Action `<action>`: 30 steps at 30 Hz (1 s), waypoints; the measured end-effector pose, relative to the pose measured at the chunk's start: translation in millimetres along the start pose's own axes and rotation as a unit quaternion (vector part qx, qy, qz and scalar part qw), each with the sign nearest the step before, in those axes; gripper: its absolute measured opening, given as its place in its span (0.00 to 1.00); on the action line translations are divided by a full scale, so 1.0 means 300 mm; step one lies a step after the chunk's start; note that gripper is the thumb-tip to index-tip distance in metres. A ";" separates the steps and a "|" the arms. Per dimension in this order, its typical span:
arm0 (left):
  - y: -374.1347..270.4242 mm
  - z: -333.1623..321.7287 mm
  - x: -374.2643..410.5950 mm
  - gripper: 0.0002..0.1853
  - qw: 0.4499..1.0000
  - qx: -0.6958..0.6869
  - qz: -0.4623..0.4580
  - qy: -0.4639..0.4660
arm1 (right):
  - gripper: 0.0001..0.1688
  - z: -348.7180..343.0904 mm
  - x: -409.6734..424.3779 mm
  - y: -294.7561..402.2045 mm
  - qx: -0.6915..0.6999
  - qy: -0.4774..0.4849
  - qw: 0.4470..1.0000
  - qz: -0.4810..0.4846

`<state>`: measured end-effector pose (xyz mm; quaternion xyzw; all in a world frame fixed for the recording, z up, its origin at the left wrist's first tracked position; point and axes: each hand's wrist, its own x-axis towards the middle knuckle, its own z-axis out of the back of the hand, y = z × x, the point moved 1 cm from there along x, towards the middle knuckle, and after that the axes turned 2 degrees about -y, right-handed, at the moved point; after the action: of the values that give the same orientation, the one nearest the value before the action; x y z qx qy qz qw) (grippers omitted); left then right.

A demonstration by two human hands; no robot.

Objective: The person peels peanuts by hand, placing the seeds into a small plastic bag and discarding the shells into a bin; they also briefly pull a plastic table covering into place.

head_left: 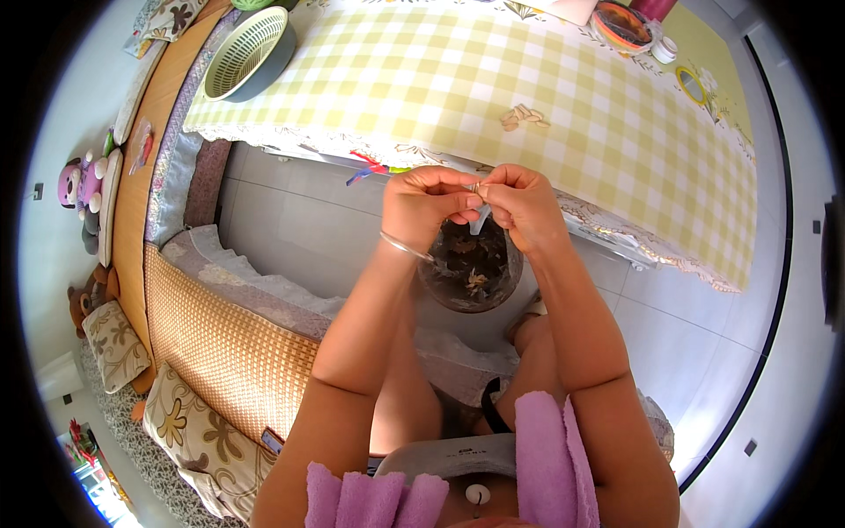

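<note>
My left hand [429,198] and my right hand [525,201] meet fingertip to fingertip above a waste bin. Between them they pinch a small item [474,189], mostly hidden by the fingers. Below the fingertips shows a narrow whitish translucent strip [479,221]; I cannot tell whether it belongs to that item. The dark round waste bin [439,290] stands on the floor between my legs, with scraps and bits of shell inside. On the checked tablecloth [429,79], beyond my hands, lies a small heap of pale, elongated seeds or nut pieces [525,117].
A grey basin with a cream colander [247,59] stands at the table's left end. Toward the back right are a plastic-wrapped orange container [620,30], a white jar [664,49] and a yellow-rimmed mirror [691,86]. Colourful strips [373,168] hang at the table's edge. A woven mat [224,317] covers the seat.
</note>
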<state>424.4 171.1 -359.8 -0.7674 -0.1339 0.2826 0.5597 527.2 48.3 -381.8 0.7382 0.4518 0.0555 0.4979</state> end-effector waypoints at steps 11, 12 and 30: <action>0.015 0.009 0.011 0.07 0.995 -0.081 0.058 0.007 | 0.03 -0.007 -0.021 0.019 -0.049 -0.009 0.997 0.053; 0.016 0.011 0.012 0.06 0.993 -0.093 0.067 0.007 | 0.03 -0.010 -0.024 0.020 -0.063 -0.014 0.996 0.060; -0.022 -0.007 -0.031 0.06 0.960 0.228 -0.163 -0.004 | 0.04 -0.009 -0.027 0.012 -0.173 0.001 0.982 0.079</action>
<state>418.9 166.7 -350.5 -0.5859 -0.1914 0.2141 0.7578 523.3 44.1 -374.8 0.6746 0.3756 0.1725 0.6116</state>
